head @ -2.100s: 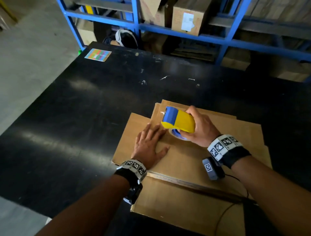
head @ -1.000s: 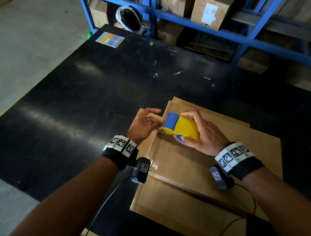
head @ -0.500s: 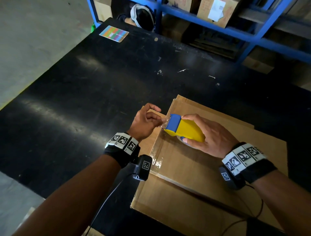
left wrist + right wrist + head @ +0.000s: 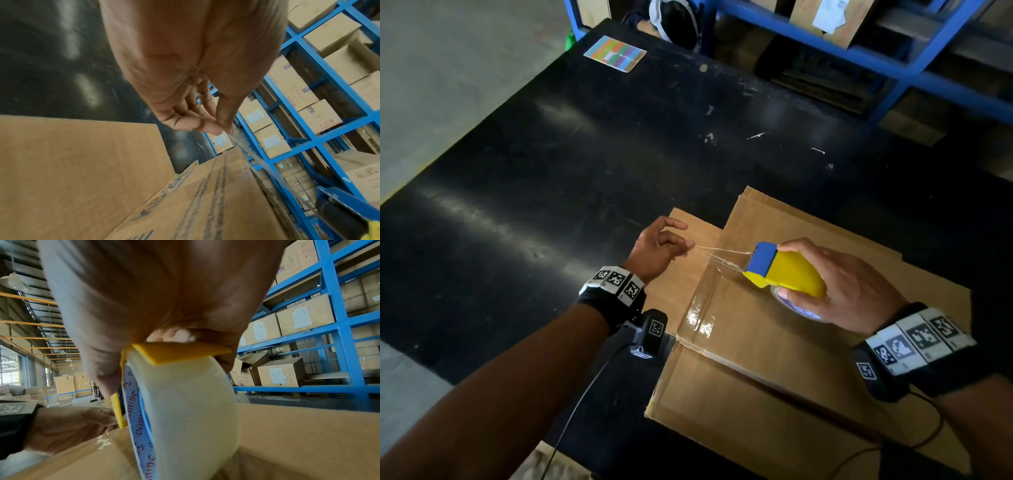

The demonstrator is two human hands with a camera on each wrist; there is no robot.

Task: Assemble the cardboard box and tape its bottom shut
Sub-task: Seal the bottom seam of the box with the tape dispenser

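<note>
- Our left hand (image 4: pixel 659 248) pinches the stretched tape (image 4: pixel 719 255) between thumb and fingertips.
- The box (image 4: pixel 774 342) lies flat on the table (image 4: pixel 551 171), clear tape along its left edge.
- Our right hand (image 4: pixel 842 284) grips the dispenser (image 4: pixel 784 270) above the box.

A strand of clear tape (image 4: pixel 244 146) is pinched by the left hand (image 4: pixel 191 68) above the cardboard box (image 4: pixel 205 203). Blue shelving (image 4: pixel 320 139) is seen beyond the box.
</note>
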